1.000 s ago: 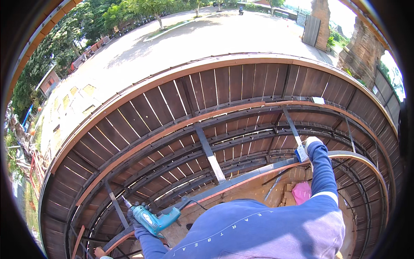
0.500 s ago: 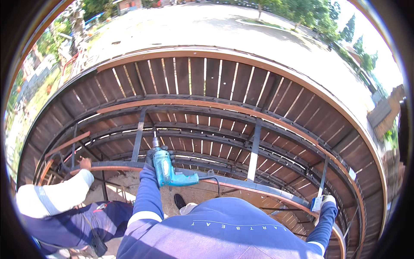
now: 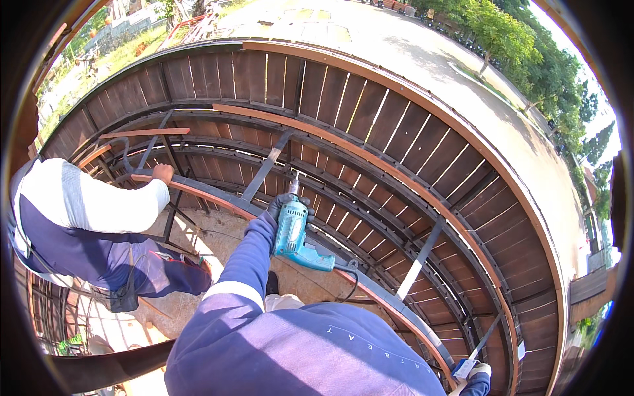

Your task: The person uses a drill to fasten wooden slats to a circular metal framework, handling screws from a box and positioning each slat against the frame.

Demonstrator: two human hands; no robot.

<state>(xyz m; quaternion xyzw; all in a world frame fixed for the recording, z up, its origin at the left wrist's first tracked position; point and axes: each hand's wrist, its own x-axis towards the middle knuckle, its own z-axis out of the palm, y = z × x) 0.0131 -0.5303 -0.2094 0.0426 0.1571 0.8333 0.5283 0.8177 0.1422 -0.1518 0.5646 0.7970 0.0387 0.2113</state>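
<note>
Left hand (image 3: pixel 281 203): teal drill (image 3: pixel 292 231) held in fingers over edge of rail (image 3: pixel 395 305)
Right hand (image 3: pixel 480 371): placed beside blue-white packet (image 3: pixel 463 367), finger state cannot be told

Trees (image 3: pixel 494 33), leafy green, at 1 to 2 o'clock. Paved yard (image 3: pixel 422 63), pale, sunlit, at 1 o'clock. Red metal framework (image 3: pixel 190 28), at 11 o'clock. Grass strip (image 3: pixel 132 54), sunlit, at 10 o'clock. Co-worker (image 3: pixel 82 241), white sleeve, dark blue clothing, at 9 o'clock, facing the curved structure. Dark pouch (image 3: pixel 124 299), hanging by the co-worker's clothing, at 8 o'clock. Curved dark band (image 3: pixel 112 371), at 8 o'clock, lower rim. White tag (image 3: pixel 521 350), small, at 4 o'clock.
</note>
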